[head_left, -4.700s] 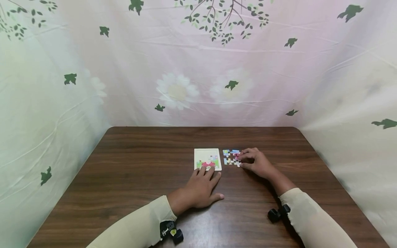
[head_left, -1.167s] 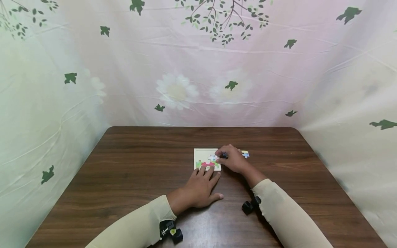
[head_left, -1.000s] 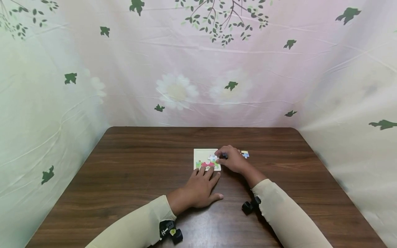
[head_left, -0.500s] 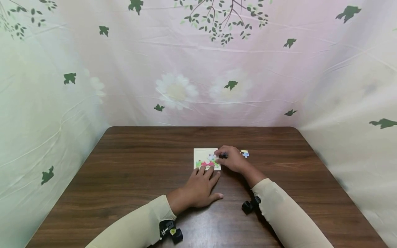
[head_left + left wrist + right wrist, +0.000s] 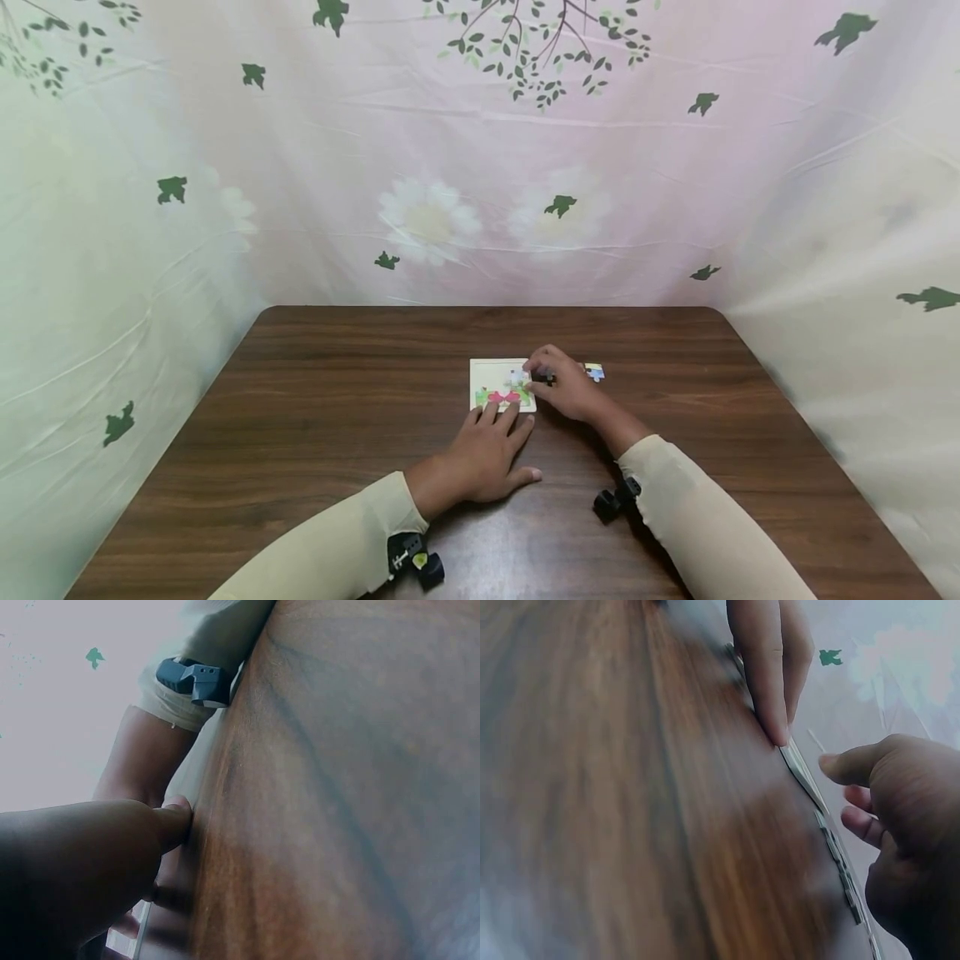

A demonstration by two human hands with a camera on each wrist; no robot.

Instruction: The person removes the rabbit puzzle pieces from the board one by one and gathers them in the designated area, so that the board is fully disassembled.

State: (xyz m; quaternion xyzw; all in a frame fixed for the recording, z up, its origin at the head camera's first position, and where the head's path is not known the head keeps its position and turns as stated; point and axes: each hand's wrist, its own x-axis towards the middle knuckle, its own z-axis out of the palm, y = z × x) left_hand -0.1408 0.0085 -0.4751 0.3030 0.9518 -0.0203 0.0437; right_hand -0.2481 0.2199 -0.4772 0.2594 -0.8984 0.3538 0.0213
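A small white puzzle board (image 5: 487,372) lies on the table, with green, red and pale jigsaw pieces in its lower and right parts. My left hand (image 5: 483,458) lies flat with fingers spread, its fingertips on the board's near edge. At the right side of the board my right hand (image 5: 566,387) curls thumb and index finger round a pale blue-and-white jigsaw piece (image 5: 517,377), which the fingers partly hide. In the right wrist view, the right thumb and fingers (image 5: 862,769) hover close over the board's edge (image 5: 804,776), beside the left fingertips.
A loose yellow-and-blue jigsaw piece (image 5: 595,372) lies right of the right hand. More loose pieces (image 5: 838,859) show edge-on below that hand in the right wrist view. The brown wooden table (image 5: 337,400) is backed by a printed cloth (image 5: 480,167).
Over the past seconds my right hand has moved left from the loose pieces to the board. Since half a second ago it has shifted slightly away from me. The left hand stays put.
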